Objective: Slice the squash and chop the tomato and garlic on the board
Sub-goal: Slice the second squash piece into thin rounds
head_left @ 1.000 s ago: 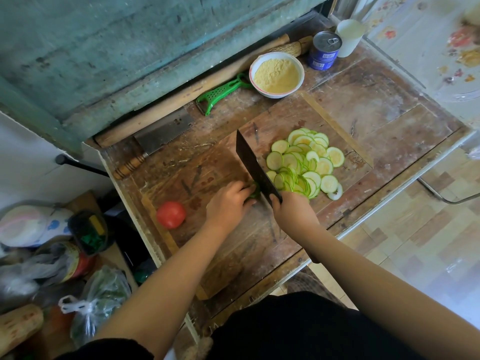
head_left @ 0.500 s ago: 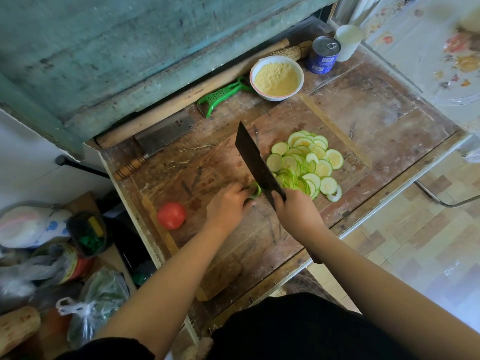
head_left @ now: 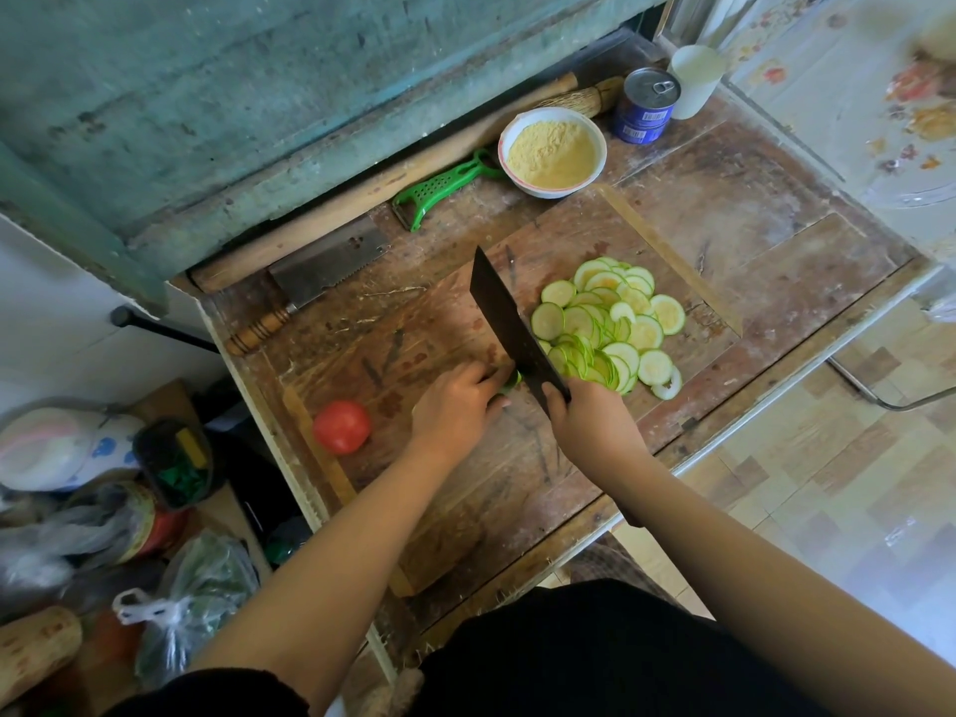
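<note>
On the wooden cutting board [head_left: 455, 499] lies a pile of thin green squash slices [head_left: 608, 326], right of the blade. My right hand [head_left: 589, 429] grips the handle of a dark cleaver [head_left: 509, 328], its blade standing edge-down on the board. My left hand [head_left: 455, 408] holds the small remaining squash end [head_left: 512, 381] against the blade's left side; most of it is hidden under my fingers. A whole red tomato [head_left: 341, 426] sits at the board's left edge. No garlic is visible.
Behind the board lie a second cleaver with a wooden handle [head_left: 315, 287], a green peeler [head_left: 439, 191], a bowl of yellow meal [head_left: 552, 152], a blue tin can [head_left: 644, 103], a white cup [head_left: 696, 80] and a long rolling pin [head_left: 362, 194]. Bags and jars crowd the lower left.
The cleaver rose slightly and came down again at the squash end. Both hands stayed in place, and the slice pile is unchanged.
</note>
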`<state>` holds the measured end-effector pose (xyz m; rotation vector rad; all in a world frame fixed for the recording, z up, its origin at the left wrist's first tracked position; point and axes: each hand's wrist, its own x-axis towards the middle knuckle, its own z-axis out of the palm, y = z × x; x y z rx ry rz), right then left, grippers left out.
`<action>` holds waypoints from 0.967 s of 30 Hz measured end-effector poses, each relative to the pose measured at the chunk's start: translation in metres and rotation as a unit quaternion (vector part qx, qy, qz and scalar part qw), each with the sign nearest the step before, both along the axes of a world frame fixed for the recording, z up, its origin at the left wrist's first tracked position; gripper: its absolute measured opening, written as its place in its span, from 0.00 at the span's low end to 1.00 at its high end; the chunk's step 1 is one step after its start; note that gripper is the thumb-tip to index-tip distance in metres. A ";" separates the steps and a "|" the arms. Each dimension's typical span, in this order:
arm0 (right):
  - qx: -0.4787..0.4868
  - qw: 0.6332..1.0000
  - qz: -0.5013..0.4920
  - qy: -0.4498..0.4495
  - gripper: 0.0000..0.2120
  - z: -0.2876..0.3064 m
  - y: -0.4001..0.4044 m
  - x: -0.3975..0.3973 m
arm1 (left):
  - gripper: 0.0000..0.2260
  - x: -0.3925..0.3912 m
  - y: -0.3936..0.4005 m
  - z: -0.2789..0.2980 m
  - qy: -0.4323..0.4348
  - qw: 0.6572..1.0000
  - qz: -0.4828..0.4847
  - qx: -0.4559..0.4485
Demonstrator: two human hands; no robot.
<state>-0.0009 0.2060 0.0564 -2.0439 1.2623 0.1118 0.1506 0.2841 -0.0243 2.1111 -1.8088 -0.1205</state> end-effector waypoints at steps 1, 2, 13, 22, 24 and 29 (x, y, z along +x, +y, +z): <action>-0.001 1.000 0.002 -0.001 0.13 0.001 0.000 0.000 | 0.19 0.000 0.000 0.000 -0.006 1.000 0.000 -0.004; -0.002 1.000 0.002 -0.002 0.13 0.001 0.000 0.000 | 0.19 0.000 0.000 -0.001 -0.011 1.000 -0.001 -0.006; 0.019 1.000 0.009 0.021 0.14 0.000 -0.007 0.004 | 0.19 -0.001 -0.001 -0.005 -0.024 1.000 -0.001 -0.011; 0.007 1.000 0.002 0.022 0.13 -0.005 -0.001 0.012 | 0.22 0.000 -0.001 -0.004 -0.027 1.000 0.004 -0.016; 0.005 1.000 -0.005 -0.002 0.12 -0.004 0.000 0.006 | 0.24 -0.002 -0.001 -0.003 -0.036 0.999 0.008 -0.019; -0.010 1.000 -0.003 -0.008 0.13 -0.001 -0.001 -0.001 | 0.26 -0.001 0.001 -0.001 -0.040 0.999 0.006 -0.019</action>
